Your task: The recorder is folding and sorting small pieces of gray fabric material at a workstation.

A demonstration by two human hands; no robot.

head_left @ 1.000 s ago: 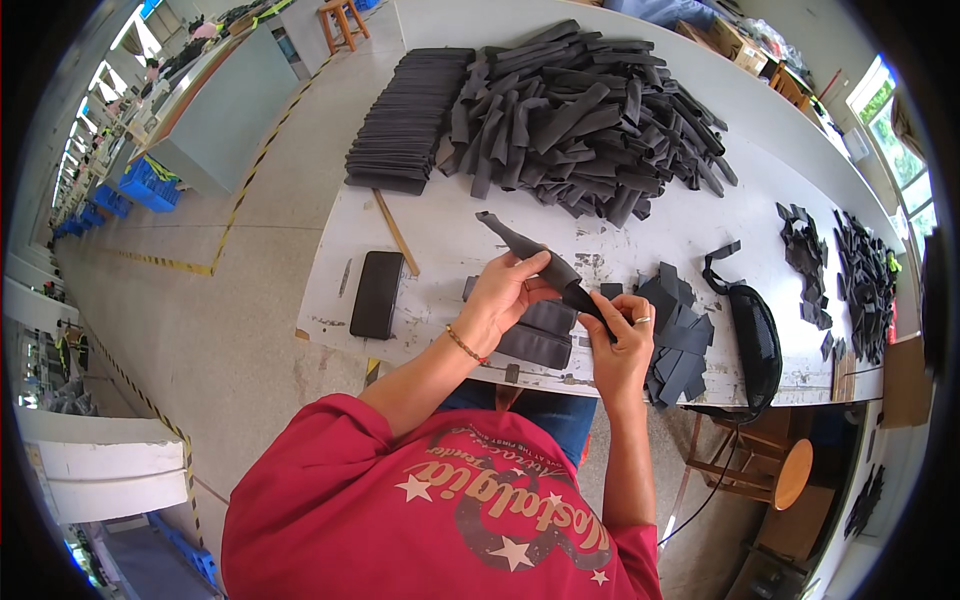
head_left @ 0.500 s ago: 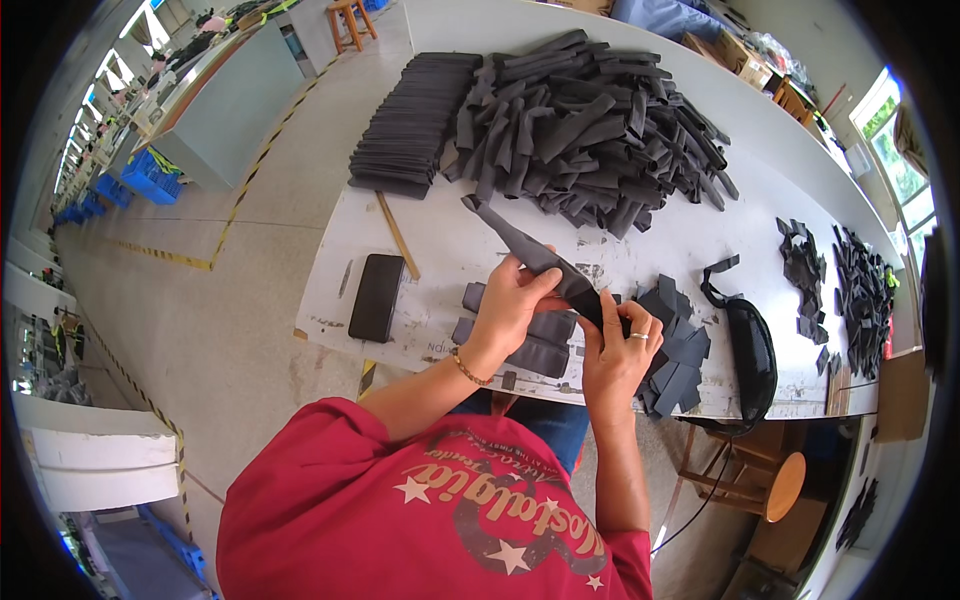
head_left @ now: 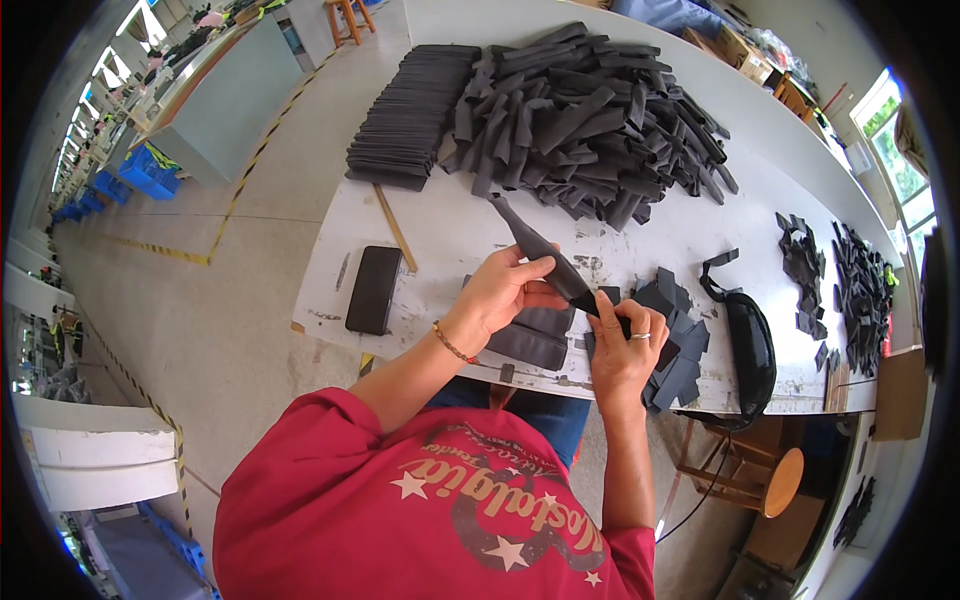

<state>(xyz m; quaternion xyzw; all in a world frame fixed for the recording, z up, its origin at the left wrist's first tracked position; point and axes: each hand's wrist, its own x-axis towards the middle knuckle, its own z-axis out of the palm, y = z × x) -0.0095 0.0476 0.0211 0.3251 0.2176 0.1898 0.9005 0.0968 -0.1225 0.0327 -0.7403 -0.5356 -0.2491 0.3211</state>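
A long black fabric piece (head_left: 528,238), folded into a narrow sleeve-like shape, runs slantwise between my hands above the table. My left hand (head_left: 508,292) grips its middle, thumb on top and fingers below. At the near end, my right hand (head_left: 628,345) is closed round it, a ring on one finger. Under my hands lie flat dark pieces (head_left: 530,345), partly covered by the left wrist. Beside my right hand is a loose heap of small black rectangles (head_left: 680,345). What lies inside the fabric piece is hidden.
A white table (head_left: 330,270) holds a neat black stack (head_left: 415,115), a large pile of black strips (head_left: 590,120), a thin wooden stick (head_left: 395,228), a black oblong case (head_left: 375,290) and a black mesh pouch (head_left: 750,350). A wooden stool (head_left: 783,483) stands at right.
The fabric piece has shifted slightly right and looks narrower and rounder. My left hand has turned, its fingers more extended under the fabric. My right hand has moved slightly down and right.
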